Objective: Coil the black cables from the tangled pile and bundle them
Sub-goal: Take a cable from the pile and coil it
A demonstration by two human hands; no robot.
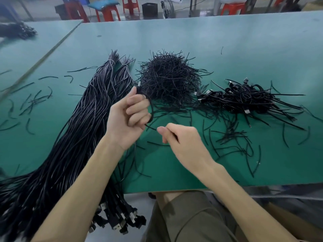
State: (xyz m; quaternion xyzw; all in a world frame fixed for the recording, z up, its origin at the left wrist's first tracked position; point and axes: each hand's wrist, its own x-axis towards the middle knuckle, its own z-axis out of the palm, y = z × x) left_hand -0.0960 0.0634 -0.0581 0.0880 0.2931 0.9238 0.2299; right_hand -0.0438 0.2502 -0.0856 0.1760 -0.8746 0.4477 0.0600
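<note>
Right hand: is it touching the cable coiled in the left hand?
Touching. Head view: the right hand pinches the cable trailing from the coil in the left hand.

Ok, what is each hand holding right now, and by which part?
One black cable. The left hand grips its coiled loops, fingers curled round them; the right hand pinches the uncoiled tail leading out of the coil.

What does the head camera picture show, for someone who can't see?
Over a green table, the left hand holds a looped black cable and the right hand pinches its tail. Long cables lie left, a pile of short black pieces behind, coiled cables right.
</note>
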